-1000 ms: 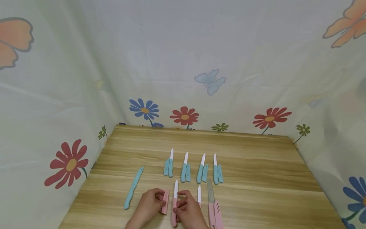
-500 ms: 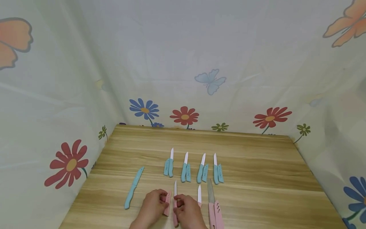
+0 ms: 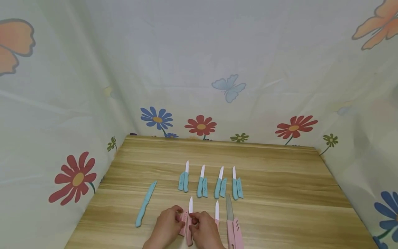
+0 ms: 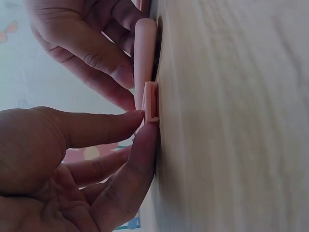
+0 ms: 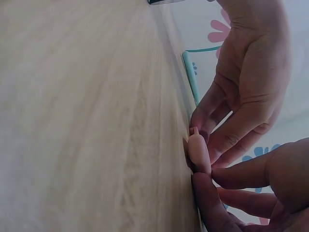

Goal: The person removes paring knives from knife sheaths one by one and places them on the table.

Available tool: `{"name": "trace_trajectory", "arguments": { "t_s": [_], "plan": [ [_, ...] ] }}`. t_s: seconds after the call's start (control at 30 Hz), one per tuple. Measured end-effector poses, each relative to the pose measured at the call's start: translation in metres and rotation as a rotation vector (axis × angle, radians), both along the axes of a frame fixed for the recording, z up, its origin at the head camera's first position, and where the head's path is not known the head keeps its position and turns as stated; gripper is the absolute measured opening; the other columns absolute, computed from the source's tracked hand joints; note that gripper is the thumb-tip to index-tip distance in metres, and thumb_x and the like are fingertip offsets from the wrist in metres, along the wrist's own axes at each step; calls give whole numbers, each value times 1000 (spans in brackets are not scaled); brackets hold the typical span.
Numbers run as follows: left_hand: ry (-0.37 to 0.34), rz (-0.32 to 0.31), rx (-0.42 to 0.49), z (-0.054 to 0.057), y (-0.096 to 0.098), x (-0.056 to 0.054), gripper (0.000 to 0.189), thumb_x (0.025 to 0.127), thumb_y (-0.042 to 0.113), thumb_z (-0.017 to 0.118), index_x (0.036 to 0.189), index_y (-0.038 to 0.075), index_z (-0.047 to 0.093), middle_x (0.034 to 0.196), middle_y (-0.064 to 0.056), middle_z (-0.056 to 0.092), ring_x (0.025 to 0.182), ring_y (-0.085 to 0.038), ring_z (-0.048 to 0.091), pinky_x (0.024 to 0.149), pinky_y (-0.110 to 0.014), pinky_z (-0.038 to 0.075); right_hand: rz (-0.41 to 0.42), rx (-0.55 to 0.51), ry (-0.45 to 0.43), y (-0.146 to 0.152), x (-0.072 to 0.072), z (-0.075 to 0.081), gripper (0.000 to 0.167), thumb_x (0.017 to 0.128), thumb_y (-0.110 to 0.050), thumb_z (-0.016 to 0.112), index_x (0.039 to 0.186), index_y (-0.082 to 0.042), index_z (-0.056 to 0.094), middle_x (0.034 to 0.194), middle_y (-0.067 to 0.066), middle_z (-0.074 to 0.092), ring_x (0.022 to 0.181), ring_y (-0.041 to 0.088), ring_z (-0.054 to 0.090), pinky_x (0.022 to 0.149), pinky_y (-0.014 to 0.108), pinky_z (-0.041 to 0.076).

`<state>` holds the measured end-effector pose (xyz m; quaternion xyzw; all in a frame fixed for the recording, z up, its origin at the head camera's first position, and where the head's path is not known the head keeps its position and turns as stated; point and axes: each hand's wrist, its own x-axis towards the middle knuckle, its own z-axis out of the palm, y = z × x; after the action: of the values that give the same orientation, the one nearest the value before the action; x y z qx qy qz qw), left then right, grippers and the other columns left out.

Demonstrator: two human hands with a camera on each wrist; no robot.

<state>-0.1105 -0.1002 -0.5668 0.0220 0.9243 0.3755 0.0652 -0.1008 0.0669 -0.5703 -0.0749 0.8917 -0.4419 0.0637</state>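
Observation:
My left hand (image 3: 166, 223) pinches a small pink knife sheath (image 3: 184, 221) between thumb and fingers, low over the wooden table. Right beside it lies a pink-handled paring knife (image 3: 191, 204), its pale blade pointing away from me. Thumb and fingers of my right hand (image 3: 206, 228) grip that knife's handle (image 5: 197, 150). In the left wrist view, the sheath's hollow end (image 4: 151, 101) faces the camera, close against the knife's handle (image 4: 144, 55). A second pink paring knife (image 3: 217, 210) lies just right of my right hand, which hides part of it.
Farther right lies a larger pink-handled knife (image 3: 229, 221) with its slotted pink sheath (image 3: 237, 233) alongside. Several teal paring knives (image 3: 186, 180), each beside its sheath, form a row behind. A teal knife with a covered blade (image 3: 144, 207) lies at left. Patterned curtains (image 3: 199, 69) surround the table.
My left hand has moved right with the pink sheath, bringing it up beside the paring knife. The paring knife has shifted only slightly in my right hand; the other knives stay put.

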Motion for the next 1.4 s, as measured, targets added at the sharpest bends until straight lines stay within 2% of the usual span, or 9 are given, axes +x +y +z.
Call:
{"name": "trace_trajectory", "arguments": {
  "t_s": [0.33,0.6,0.77,0.87,1.0,1.13,1.27,1.4],
  "plan": [
    [-50,-2,50,1,2,0,29,84,3,77,112,3,69,77,3,63,69,-11,54,57,-23,44,9,-6,38,-1,4,-2,34,85,-3,76,119,0,74,87,-4,60,72,1,50,62,20,42],
    [-42,-2,35,2,2,0,33,84,3,78,116,2,68,79,3,62,70,-10,54,58,-22,45,7,-30,30,2,5,1,35,86,-5,76,121,-2,73,89,-3,59,74,1,52,63,20,44],
    [-10,2,46,2,-2,3,36,83,5,79,117,0,67,78,3,63,69,-8,54,57,-21,45,5,-54,49,6,10,4,34,85,-10,78,118,-5,73,88,-3,59,73,0,50,64,20,44],
    [13,9,46,1,-6,6,36,83,6,80,116,1,68,78,4,63,69,-6,55,59,-21,45,16,-109,46,11,12,7,32,85,-9,79,116,-5,74,87,-2,61,71,-2,52,63,19,46],
    [3,43,84,1,-10,8,36,84,6,80,118,1,68,82,4,63,72,-7,57,60,-20,48,23,-214,-4,16,13,10,31,87,-8,78,118,-4,73,88,1,62,69,-2,55,61,19,48],
    [17,72,105,6,-16,10,36,86,7,80,120,2,69,85,3,64,75,-7,60,62,-20,50,6,-360,-122,14,13,14,32,92,-8,74,123,-2,70,93,5,62,72,4,59,58,20,53],
    [96,103,67,11,-25,13,35,87,11,81,119,4,69,89,4,67,78,-6,63,65,-21,50,-12,-525,-241,0,13,20,36,94,-5,69,129,1,65,96,8,62,70,12,65,53,24,57],
    [126,169,38,14,-38,14,37,88,15,81,122,5,69,98,1,69,86,-11,66,71,-27,54,-17,-624,-299,-17,11,25,40,94,-3,65,133,3,61,98,9,63,70,16,66,56,25,59]
  ]
}}
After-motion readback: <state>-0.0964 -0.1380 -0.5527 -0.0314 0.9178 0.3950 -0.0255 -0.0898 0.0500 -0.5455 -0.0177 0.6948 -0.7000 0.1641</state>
